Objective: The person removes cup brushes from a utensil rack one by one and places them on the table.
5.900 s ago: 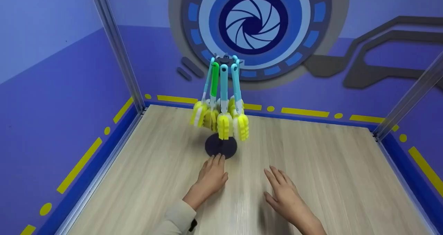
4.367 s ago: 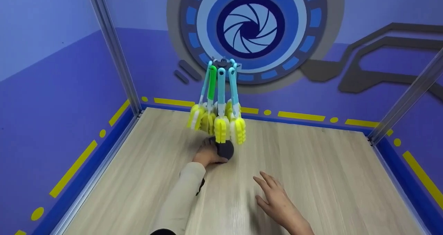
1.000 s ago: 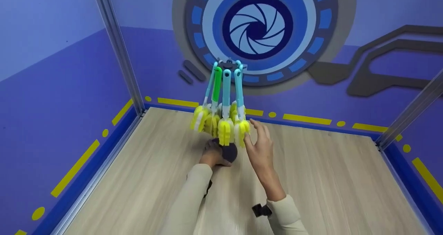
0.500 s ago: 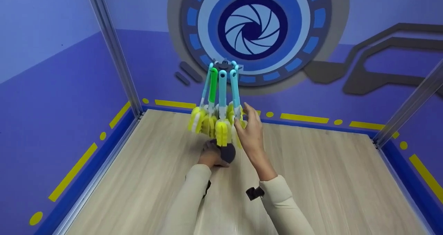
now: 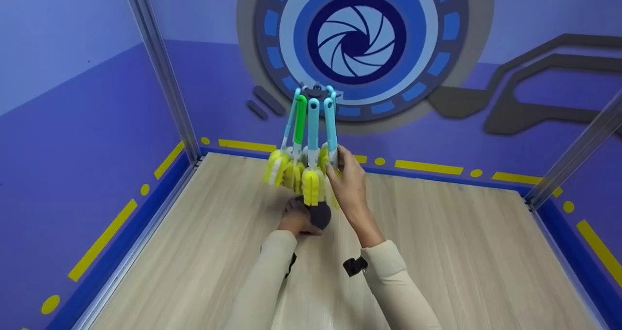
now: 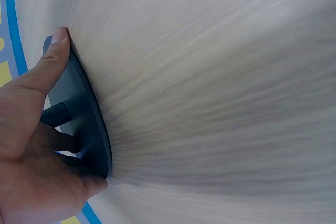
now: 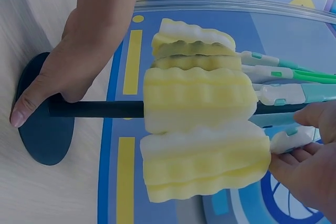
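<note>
A black stand (image 5: 320,216) holds several hanging cleaning brushes with yellow-and-white sponge heads. Most handles are light blue; one brush (image 5: 300,121) has a bright green handle. My left hand (image 5: 294,218) grips the round base from the left, its thumb along the rim and its fingers spread around the post, as the left wrist view shows. On the stand's right side my right hand (image 5: 351,186) pinches a sponge brush (image 7: 210,166) at the white neck, thumb in front and fingers curled behind. That brush still hangs from the top ring. Brushes at the back are partly hidden.
The stand is on a light wood-grain table (image 5: 461,252). Blue panels with yellow dashes enclose the left, back and right, joined by metal corner posts (image 5: 163,72). A round aperture-like emblem (image 5: 355,41) decorates the back panel behind the stand.
My left hand moved from in front of the base onto it and has stayed. My right hand rose from the table to the right-hand brush, and its fingers closed on the neck.
</note>
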Available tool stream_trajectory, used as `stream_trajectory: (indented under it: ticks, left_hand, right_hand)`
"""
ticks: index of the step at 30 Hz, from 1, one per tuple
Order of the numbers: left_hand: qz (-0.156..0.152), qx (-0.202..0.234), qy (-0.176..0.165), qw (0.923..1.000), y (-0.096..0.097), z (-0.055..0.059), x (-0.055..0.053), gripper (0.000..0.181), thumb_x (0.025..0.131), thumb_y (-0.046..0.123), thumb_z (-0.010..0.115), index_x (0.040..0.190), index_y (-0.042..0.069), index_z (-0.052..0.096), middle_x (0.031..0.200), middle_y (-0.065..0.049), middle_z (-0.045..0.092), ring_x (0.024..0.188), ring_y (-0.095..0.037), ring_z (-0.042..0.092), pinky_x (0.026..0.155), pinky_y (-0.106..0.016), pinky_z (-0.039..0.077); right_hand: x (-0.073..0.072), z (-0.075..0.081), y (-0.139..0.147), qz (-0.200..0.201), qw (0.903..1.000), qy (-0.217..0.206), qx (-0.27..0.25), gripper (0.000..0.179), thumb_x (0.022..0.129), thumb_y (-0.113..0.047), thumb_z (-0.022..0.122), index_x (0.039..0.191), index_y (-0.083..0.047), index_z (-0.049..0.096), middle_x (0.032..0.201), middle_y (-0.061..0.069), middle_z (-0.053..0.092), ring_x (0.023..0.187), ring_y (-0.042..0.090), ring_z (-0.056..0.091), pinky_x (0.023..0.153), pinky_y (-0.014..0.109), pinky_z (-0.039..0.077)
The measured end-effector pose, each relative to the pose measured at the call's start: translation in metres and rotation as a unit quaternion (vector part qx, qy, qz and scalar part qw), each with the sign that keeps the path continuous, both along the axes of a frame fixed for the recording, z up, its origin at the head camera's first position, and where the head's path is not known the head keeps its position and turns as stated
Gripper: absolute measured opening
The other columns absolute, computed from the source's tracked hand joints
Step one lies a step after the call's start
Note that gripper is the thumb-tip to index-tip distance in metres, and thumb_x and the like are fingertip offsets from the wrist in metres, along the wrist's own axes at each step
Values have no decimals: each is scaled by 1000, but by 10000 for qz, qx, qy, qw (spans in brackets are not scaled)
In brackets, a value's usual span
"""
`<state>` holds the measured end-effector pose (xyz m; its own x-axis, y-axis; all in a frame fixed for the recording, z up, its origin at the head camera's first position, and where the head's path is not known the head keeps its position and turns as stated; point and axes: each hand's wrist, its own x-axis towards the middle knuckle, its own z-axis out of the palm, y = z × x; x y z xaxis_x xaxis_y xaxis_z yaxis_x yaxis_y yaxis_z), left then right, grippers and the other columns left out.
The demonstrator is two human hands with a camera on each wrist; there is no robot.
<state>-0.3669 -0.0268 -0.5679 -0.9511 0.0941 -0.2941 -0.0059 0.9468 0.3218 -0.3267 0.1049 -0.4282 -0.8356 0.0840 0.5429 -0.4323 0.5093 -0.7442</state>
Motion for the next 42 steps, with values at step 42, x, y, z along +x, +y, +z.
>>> stream_trajectory:
  ticks: [42]
  left_hand:
    - [-9,421,-92,9991,-2,1,3,122,79,47,86,156,-13,12,159,-35,12,149,-47,18,120,-53,23]
  right_hand:
    - [5,13,8,37,9999,75,-99,32,98,-10,68,130,-3,64,111,10,75,97,21,73,83,37,59]
